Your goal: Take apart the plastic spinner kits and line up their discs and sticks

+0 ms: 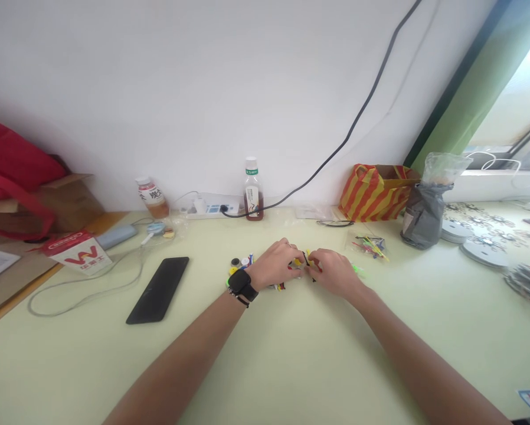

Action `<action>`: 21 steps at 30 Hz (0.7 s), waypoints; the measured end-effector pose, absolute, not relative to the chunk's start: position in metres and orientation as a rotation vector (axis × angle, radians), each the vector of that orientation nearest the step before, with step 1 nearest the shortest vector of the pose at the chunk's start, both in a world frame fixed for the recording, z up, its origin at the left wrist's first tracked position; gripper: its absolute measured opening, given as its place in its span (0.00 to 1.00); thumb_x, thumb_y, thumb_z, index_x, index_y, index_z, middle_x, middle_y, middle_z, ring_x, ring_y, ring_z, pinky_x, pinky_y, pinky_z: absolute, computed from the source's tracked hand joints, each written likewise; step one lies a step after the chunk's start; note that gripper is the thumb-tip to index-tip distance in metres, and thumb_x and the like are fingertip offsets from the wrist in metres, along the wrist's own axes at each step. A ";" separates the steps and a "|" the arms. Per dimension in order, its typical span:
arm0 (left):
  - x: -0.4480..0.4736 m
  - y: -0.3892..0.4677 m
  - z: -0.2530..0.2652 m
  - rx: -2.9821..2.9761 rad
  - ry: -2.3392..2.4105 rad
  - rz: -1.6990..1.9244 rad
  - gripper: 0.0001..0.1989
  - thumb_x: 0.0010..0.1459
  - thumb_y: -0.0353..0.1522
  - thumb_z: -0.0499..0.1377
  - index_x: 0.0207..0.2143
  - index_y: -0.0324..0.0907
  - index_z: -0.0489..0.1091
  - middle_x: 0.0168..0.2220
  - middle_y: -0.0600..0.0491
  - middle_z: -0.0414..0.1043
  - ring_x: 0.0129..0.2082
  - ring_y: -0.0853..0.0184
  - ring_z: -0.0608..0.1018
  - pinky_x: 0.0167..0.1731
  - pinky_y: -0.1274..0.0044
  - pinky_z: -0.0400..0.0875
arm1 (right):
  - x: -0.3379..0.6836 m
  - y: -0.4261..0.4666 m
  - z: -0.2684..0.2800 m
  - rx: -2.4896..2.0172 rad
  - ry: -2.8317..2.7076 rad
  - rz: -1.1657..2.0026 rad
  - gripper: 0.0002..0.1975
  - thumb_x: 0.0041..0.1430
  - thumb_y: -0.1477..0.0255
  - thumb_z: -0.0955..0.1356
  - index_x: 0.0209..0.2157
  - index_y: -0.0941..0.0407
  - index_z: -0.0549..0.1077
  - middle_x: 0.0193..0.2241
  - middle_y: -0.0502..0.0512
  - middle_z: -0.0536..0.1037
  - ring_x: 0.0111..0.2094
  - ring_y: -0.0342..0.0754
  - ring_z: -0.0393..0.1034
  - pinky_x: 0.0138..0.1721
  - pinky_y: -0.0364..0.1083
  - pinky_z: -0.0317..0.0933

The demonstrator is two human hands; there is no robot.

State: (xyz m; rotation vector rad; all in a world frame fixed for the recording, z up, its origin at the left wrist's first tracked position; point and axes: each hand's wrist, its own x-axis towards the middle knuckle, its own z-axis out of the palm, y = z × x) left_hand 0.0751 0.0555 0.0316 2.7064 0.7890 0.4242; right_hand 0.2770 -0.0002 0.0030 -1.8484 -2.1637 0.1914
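Note:
My left hand (274,264), with a black watch on its wrist, is closed in a pinch at the middle of the table. Facing it, my right hand (334,271) also has its fingers pinched together. Between the fingertips of both is a small black and yellow piece (306,258), partly covered by the fingers. Small colourful plastic parts (234,267) lie beside and beneath my left hand, in yellow, blue, white, black and red. A bright green part (359,270) shows just past my right hand.
A black phone (159,290) lies on the left, near a red and white box (79,254) and a cable. A tea bottle (252,192), power strip (212,208), striped bag (375,192) and grey bag (424,217) stand along the back. Stacked discs (484,251) are at right.

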 end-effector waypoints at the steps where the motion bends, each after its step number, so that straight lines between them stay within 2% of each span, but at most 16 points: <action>1: 0.075 0.056 0.031 2.707 0.787 0.428 0.07 0.60 0.35 0.65 0.40 0.46 0.78 0.39 0.50 0.79 0.45 0.56 0.74 0.43 0.68 0.68 | 0.277 0.000 0.003 -1.844 -2.175 0.187 0.06 0.64 0.68 0.69 0.32 0.54 0.72 0.32 0.52 0.77 0.34 0.48 0.69 0.30 0.45 0.48; 10: 0.075 0.058 0.028 2.743 0.780 0.414 0.08 0.61 0.37 0.64 0.40 0.45 0.80 0.40 0.49 0.79 0.45 0.55 0.74 0.43 0.68 0.68 | 0.274 -0.001 0.004 -1.829 -2.258 0.183 0.11 0.63 0.71 0.68 0.25 0.54 0.73 0.31 0.55 0.78 0.34 0.49 0.71 0.31 0.46 0.48; 15: 0.074 0.058 0.029 2.752 0.784 0.399 0.09 0.61 0.38 0.64 0.41 0.45 0.80 0.40 0.48 0.78 0.45 0.55 0.73 0.43 0.68 0.68 | 0.278 -0.005 0.012 -1.797 -2.270 0.262 0.07 0.59 0.73 0.68 0.26 0.54 0.73 0.30 0.53 0.80 0.32 0.48 0.71 0.31 0.45 0.50; 21: 0.078 0.050 0.033 2.724 0.765 0.436 0.11 0.61 0.39 0.64 0.44 0.46 0.79 0.45 0.48 0.76 0.48 0.55 0.72 0.47 0.68 0.68 | 0.297 0.002 0.018 -1.816 -2.063 0.217 0.07 0.62 0.72 0.66 0.29 0.54 0.73 0.30 0.52 0.81 0.30 0.47 0.71 0.33 0.45 0.54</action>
